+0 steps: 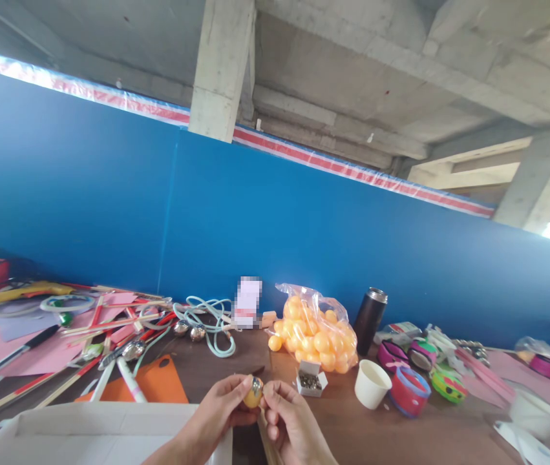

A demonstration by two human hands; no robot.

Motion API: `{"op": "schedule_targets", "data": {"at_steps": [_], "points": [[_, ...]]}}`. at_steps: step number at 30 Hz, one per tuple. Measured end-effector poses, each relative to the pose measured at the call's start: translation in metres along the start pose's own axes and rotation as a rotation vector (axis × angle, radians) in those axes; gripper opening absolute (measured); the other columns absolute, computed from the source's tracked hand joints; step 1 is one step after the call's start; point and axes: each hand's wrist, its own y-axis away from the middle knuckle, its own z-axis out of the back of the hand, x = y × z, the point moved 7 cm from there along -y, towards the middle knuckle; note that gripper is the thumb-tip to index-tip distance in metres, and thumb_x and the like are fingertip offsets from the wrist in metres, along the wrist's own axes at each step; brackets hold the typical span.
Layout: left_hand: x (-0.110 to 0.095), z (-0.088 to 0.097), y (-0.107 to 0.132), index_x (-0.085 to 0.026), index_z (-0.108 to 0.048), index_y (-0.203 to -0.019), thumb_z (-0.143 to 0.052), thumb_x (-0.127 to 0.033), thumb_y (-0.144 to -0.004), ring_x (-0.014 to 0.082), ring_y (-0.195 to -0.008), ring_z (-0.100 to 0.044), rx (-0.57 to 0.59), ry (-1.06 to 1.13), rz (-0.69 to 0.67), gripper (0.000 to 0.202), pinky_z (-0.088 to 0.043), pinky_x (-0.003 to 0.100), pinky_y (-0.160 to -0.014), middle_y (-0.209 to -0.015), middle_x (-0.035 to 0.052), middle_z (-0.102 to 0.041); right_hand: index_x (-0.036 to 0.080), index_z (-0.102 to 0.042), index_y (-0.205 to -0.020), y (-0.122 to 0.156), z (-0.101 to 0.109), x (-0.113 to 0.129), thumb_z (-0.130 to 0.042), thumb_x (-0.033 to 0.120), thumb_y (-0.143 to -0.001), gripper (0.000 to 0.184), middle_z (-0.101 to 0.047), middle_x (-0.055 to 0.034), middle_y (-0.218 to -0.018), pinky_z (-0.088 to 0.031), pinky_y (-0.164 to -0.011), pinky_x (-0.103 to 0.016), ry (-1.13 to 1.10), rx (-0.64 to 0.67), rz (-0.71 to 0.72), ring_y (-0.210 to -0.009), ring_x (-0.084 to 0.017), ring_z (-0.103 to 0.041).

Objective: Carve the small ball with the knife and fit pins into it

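Note:
My left hand (229, 402) is closed around a small yellow-orange ball (252, 399) that has a shiny silver patch on top. Thumb and fingers of my right hand (288, 413) pinch together close against the ball's right side; whatever lies between them is too small to make out. Just beyond, a small open white box (314, 382) holds many tiny dark metallic pieces. Behind that box stands a clear plastic bag (323, 332) full of orange balls, with one loose orange ball (275, 343) at its left.
A white cardboard box (110, 420) lies front left. Sticks, pens and an orange sheet (158, 381) crowd the left. A pale blue cord (221, 349), a black bottle (370, 320), a white paper cup (372, 385) and tape rolls (410, 392) stand behind and right. A blue partition (275, 219) closes off the back.

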Motion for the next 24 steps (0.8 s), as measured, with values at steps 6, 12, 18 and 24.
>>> {"op": "schedule_targets", "data": {"at_steps": [6, 12, 18, 24], "points": [[0.0029, 0.002, -0.0009, -0.011, -0.063, -0.081, -0.059, -0.047, -0.072, 0.0113, -0.066, -0.056, -0.016, 0.006, 0.012, 0.037, -0.045, 0.023, -0.062, -0.072, 0.0047, -0.062, 0.014, -0.053, -0.064, 0.0006, 0.0014, 0.0005, -0.068, 0.034, -0.073, 0.026, -0.046, 0.0065, -0.044, -0.018, -0.038, -0.016, 0.063, -0.021, 0.0, -0.034, -0.002, -0.034], [0.0008, 0.0011, 0.0003, -0.011, -0.063, -0.078, -0.058, -0.048, -0.073, 0.0123, -0.067, -0.057, -0.013, -0.013, 0.001, 0.037, -0.045, 0.024, -0.063, -0.073, 0.0054, -0.063, 0.014, -0.054, -0.064, 0.0, 0.0003, 0.0015, -0.067, 0.034, -0.073, 0.026, -0.047, 0.0066, -0.045, -0.017, -0.038, -0.017, 0.076, -0.008, 0.025, -0.034, -0.002, -0.034], [0.001, 0.0013, -0.0002, -0.012, -0.064, -0.08, -0.059, -0.049, -0.071, 0.0126, -0.067, -0.057, -0.016, 0.002, 0.003, 0.038, -0.045, 0.024, -0.063, -0.073, 0.0056, -0.063, 0.015, -0.053, -0.064, -0.0009, 0.0009, -0.0004, -0.066, 0.035, -0.074, 0.026, -0.046, 0.0065, -0.045, -0.017, -0.039, -0.017, 0.056, 0.013, 0.016, -0.035, -0.002, -0.033], [0.0022, 0.0024, -0.0006, -0.011, -0.064, -0.082, -0.058, -0.048, -0.073, 0.0134, -0.068, -0.058, -0.017, -0.001, 0.007, 0.038, -0.046, 0.025, -0.064, -0.076, 0.0066, -0.064, 0.015, -0.052, -0.063, 0.0001, -0.0005, 0.0, -0.068, 0.035, -0.072, 0.028, -0.046, 0.0064, -0.047, -0.017, -0.038, -0.017, 0.04, 0.008, 0.011, -0.035, -0.001, -0.033]]}}
